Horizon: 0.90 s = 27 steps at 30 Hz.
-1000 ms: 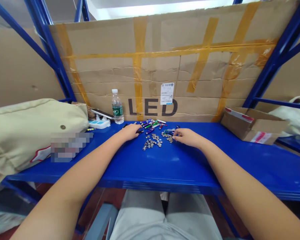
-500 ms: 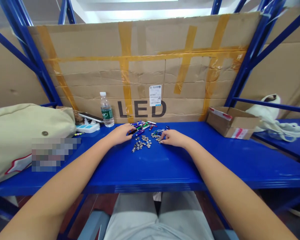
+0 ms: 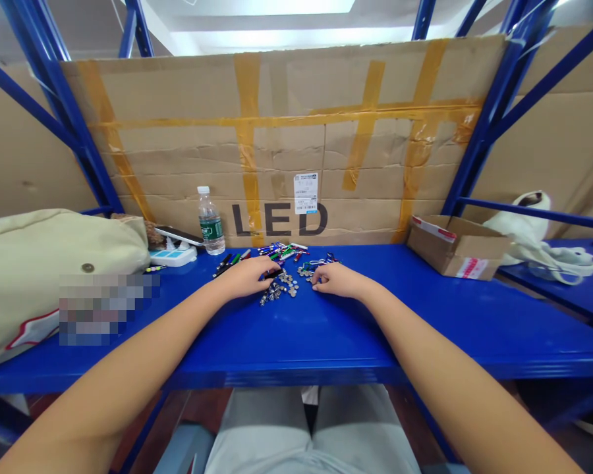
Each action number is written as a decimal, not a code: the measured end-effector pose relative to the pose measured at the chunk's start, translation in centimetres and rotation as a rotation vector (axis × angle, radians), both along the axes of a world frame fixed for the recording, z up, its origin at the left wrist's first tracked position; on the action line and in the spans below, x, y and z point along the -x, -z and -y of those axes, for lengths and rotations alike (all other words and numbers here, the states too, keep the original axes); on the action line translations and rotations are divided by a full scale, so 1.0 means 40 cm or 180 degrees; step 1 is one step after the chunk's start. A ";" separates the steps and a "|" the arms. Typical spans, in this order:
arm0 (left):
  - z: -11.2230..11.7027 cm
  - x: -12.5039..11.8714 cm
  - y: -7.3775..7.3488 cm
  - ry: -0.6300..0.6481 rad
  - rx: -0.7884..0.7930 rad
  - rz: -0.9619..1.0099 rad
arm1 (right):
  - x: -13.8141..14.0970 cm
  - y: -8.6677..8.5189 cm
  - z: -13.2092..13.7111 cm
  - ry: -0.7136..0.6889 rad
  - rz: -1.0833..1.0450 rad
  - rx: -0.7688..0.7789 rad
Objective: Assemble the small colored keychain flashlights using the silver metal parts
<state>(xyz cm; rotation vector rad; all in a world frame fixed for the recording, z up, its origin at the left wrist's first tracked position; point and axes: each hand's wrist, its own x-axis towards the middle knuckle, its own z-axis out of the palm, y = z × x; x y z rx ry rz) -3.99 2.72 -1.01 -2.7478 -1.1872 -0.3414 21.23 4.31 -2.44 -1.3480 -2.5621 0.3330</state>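
On the blue shelf point(image 3: 326, 329) lies a heap of small silver round cells point(image 3: 281, 288). Behind it are several small coloured tube-shaped lights point(image 3: 279, 251) and some metal clips point(image 3: 321, 262). My left hand point(image 3: 247, 278) rests at the heap's left edge, fingers curled round a small dark piece that I cannot name. My right hand point(image 3: 335, 280) lies at the heap's right edge, fingertips pinched together on the shelf. What they pinch is too small to see. A few dark tubes point(image 3: 225, 263) lie just beyond my left hand.
A water bottle point(image 3: 210, 229) stands at the back beside a white power strip point(image 3: 172, 255) with a phone point(image 3: 178, 234) on it. A beige bag point(image 3: 44, 276) fills the left. An open cardboard box point(image 3: 454, 247) and a white cloth bag point(image 3: 534, 230) sit right. A taped cardboard sheet point(image 3: 326, 151) closes the back.
Both hands have drawn back a little from the coloured tubes to the edges of the silver heap. Dark tubes beyond my left hand now show. The view has shifted slightly.
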 end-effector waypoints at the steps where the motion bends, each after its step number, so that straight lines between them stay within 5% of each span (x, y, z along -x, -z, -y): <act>1: 0.002 -0.001 0.001 0.0026 -0.0026 0.0015 | 0.001 0.001 0.000 0.0001 -0.0011 0.0039; 6: 0.008 -0.006 0.007 0.0127 -0.0143 0.0096 | 0.005 0.007 0.000 0.0073 -0.0350 -0.0039; 14: 0.017 -0.019 0.014 0.0486 -0.0045 0.0383 | 0.039 0.010 0.027 -0.0447 -0.1611 -0.0318; 27: 0.016 -0.024 0.024 0.0665 -0.0063 0.0501 | 0.060 0.012 0.043 -0.0705 -0.1683 -0.0287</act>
